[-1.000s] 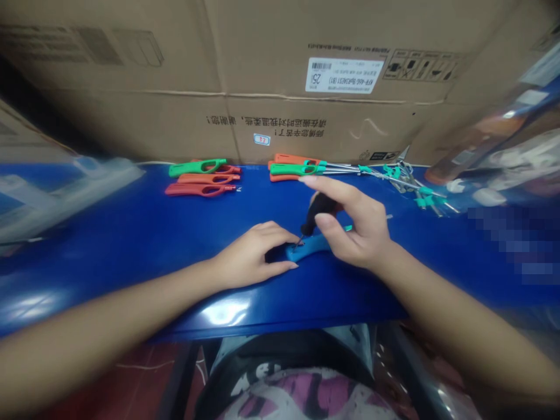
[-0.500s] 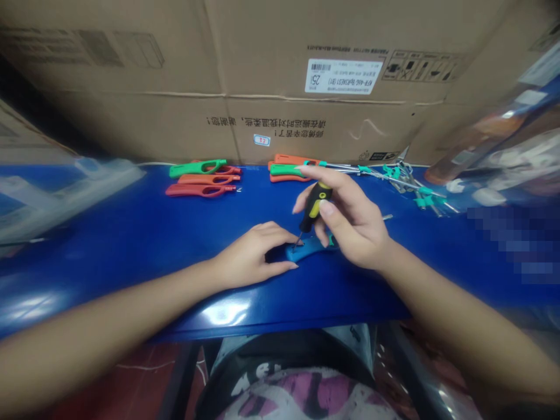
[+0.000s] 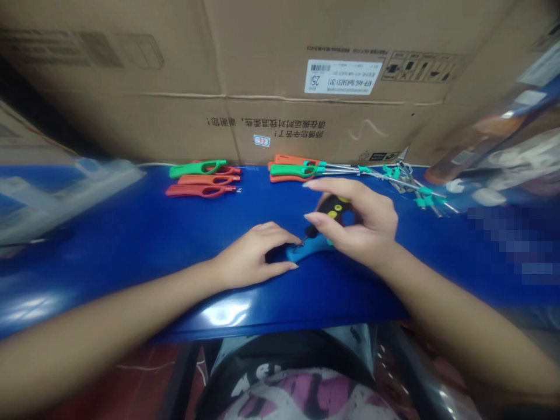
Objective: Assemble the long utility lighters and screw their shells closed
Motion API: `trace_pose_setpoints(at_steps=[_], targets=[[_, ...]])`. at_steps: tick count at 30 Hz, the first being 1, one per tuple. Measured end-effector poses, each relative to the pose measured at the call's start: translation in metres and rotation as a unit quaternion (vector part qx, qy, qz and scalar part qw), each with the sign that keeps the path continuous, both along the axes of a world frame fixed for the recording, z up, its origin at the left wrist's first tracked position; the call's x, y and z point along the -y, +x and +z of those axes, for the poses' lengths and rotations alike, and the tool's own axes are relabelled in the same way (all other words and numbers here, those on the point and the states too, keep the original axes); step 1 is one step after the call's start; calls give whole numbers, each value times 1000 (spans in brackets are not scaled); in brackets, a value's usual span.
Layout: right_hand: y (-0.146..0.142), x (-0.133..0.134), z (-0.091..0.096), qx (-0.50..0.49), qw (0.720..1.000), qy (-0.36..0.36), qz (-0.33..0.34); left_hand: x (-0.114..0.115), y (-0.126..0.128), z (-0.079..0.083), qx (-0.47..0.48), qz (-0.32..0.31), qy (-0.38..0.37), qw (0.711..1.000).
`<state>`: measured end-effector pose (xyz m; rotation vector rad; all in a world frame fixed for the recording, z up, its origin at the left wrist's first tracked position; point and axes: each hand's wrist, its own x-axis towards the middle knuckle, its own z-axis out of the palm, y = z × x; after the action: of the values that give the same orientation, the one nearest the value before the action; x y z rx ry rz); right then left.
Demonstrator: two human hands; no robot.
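A blue gas lighter body [image 3: 310, 249] lies on the blue table. My left hand [image 3: 251, 256] rests on the table with thumb and fingertips around its left end, gripping it. In my right hand [image 3: 371, 224] is a black and yellow screwdriver [image 3: 324, 217]. It leans to the right, its tip down at the lighter's left end. The thumb and index finger of that hand are parted, and the handle lies within its curl. My right hand hides the lighter's right end.
Green, orange and red lighter handles [image 3: 203, 179] lie at the back left. Lighters with metal tubes [image 3: 301, 170] lie behind my hands. Loose tubes with teal parts [image 3: 422, 195] are piled at the back right. A large cardboard box [image 3: 262, 76] stands behind; clear plastic bags [image 3: 525, 157] lie right.
My right hand has shifted slightly right and down, and its thumb and fingers have loosened. The screwdriver leans further right, its tip still at the lighter. My left hand has not moved.
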<state>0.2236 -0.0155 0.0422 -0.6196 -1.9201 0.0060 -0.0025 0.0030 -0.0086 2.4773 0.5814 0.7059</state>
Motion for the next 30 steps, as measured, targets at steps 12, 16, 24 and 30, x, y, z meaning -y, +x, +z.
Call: trace_pose_setpoints(at_steps=[12,16,24,30], targets=[[0,0,-2,4,999,-31,14,0,0,0,-3,3,-5,1000],[2,-1,-1,24,998,-58,24,0,0,1,-2,2,-7,1000],[2,0,2,22,994,-98,49,0,0,0,1,2,-6,1000],[3,0,2,42,977,-192,84,1,0,2,-11,7,-13,1000]])
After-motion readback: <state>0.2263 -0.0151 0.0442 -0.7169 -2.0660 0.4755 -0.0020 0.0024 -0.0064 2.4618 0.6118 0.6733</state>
